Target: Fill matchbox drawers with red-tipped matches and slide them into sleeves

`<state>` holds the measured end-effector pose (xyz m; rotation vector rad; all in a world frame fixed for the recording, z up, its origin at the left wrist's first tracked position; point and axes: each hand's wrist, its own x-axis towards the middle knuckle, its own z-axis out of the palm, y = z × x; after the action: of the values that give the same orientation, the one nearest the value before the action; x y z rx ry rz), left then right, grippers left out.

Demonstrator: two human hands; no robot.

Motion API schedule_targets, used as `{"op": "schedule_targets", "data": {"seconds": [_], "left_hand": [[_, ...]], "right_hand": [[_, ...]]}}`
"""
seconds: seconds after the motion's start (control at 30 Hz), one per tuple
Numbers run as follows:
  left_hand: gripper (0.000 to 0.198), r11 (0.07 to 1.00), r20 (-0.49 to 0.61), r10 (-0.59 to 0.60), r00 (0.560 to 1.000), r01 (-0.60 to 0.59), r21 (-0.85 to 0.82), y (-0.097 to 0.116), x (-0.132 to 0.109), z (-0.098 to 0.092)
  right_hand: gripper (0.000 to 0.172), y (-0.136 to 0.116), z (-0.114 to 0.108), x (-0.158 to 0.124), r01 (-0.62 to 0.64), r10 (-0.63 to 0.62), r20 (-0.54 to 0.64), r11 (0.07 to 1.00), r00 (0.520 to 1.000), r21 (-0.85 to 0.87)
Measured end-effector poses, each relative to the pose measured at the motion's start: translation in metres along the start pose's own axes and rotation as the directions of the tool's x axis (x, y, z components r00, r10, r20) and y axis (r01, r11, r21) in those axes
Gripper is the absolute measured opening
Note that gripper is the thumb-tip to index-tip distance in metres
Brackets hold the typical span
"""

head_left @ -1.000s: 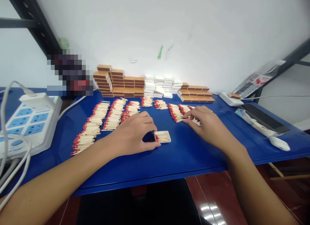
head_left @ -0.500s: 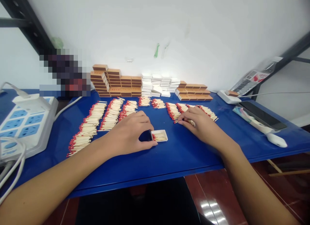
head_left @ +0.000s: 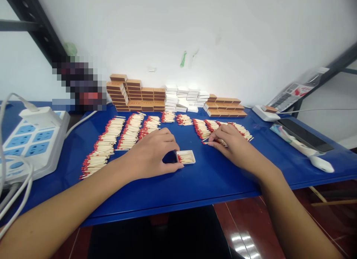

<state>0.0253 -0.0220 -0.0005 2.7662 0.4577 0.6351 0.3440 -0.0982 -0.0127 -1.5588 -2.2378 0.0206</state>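
Observation:
A small white matchbox tray (head_left: 190, 162) lies on the blue table, partly filled with red-tipped matches (head_left: 185, 156). Its left end sits between the thumb and fingers of my left hand (head_left: 156, 153). To the right, my right hand (head_left: 230, 142) pinches one or more matches (head_left: 205, 142) at the near edge of a match pile (head_left: 201, 129). More matches are partly hidden under that hand. Long rows of loose matches (head_left: 104, 145) spread over the table left of the tray, and a small heap of matches (head_left: 184, 120) lies behind it.
Along the wall stand stacked brown matchboxes (head_left: 135, 95) and white trays (head_left: 182, 93), with more brown boxes (head_left: 225, 108) to their right. A power strip (head_left: 36, 140) with cables is at left. A phone (head_left: 305, 134), a white-handled item (head_left: 320, 163) and a charger (head_left: 264, 113) lie at right.
The view has shifted slightly. My right fingertips now have a match or matches showing at their tips, just off the pile. My left hand stays at the tray.

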Motion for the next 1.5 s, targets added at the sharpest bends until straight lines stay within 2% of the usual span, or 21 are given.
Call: {"op": "schedule_targets", "data": {"seconds": [0.13, 0.3, 0.37, 0.57, 0.7, 0.8, 0.9, 1.03, 1.13, 1.2, 1.3, 1.5], "left_hand": [[0.027, 1.000, -0.005, 0.002, 1.000, -0.002, 0.002, 0.000, 0.000, 0.000], [0.027, 1.000, -0.003, 0.015, 1.000, -0.015, 0.009, -0.001, 0.000, 0.000], [0.027, 1.000, -0.008, 0.016, 1.000, -0.016, 0.009, -0.001, 0.000, 0.000], [0.028, 1.000, -0.009, 0.018, 1.000, -0.017, 0.008, -0.001, 0.000, 0.001], [0.029, 1.000, -0.003, 0.027, 1.000, -0.027, 0.010, -0.002, -0.001, 0.001], [0.027, 0.999, -0.010, 0.037, 0.999, -0.037, 0.014, -0.002, -0.001, 0.001], [0.028, 0.999, -0.012, 0.037, 0.999, -0.037, 0.020, -0.001, 0.000, 0.001], [0.029, 0.999, -0.013, 0.030, 0.999, -0.030, 0.015, 0.001, 0.000, 0.001], [0.027, 1.000, -0.011, 0.012, 1.000, -0.012, 0.007, 0.001, 0.000, 0.000], [0.026, 1.000, -0.010, 0.003, 1.000, -0.003, 0.005, 0.001, 0.000, 0.000], [0.026, 1.000, -0.007, 0.007, 1.000, -0.007, 0.002, 0.001, 0.000, 0.000], [0.029, 1.000, -0.001, 0.016, 1.000, -0.016, 0.024, -0.002, -0.001, 0.001]], "right_hand": [[0.013, 0.003, 0.001, 0.000, 0.004, -0.005, -0.053, 1.000, 0.999, -0.027], [0.020, 0.003, 0.004, 0.002, -0.020, 0.020, 0.020, 0.999, 1.000, -0.025], [0.019, -0.003, 0.003, 0.002, -0.026, 0.027, 0.013, 0.999, 1.000, -0.027], [0.012, -0.057, -0.002, 0.001, 0.035, -0.036, -0.078, 0.999, 0.996, -0.024], [0.016, -0.093, 0.005, 0.010, 0.126, -0.128, -0.035, 0.990, 0.991, -0.067], [0.019, -0.102, 0.010, 0.016, 0.153, -0.154, -0.007, 0.986, 0.988, -0.064], [0.014, -0.090, 0.004, 0.017, 0.107, -0.108, -0.050, 0.994, 0.993, -0.024], [0.016, -0.046, -0.010, 0.013, -0.002, -0.007, -0.133, 0.998, 0.991, -0.061], [0.019, -0.009, -0.012, 0.010, -0.051, 0.041, -0.111, 0.995, 0.993, -0.086], [0.016, 0.007, -0.008, 0.008, -0.053, 0.047, -0.080, 0.996, 0.996, -0.073], [0.015, 0.013, -0.001, 0.007, -0.035, 0.033, -0.050, 0.998, 0.998, -0.047], [0.017, 0.006, -0.002, 0.009, -0.049, 0.050, 0.009, 0.998, 0.999, -0.030]]}}
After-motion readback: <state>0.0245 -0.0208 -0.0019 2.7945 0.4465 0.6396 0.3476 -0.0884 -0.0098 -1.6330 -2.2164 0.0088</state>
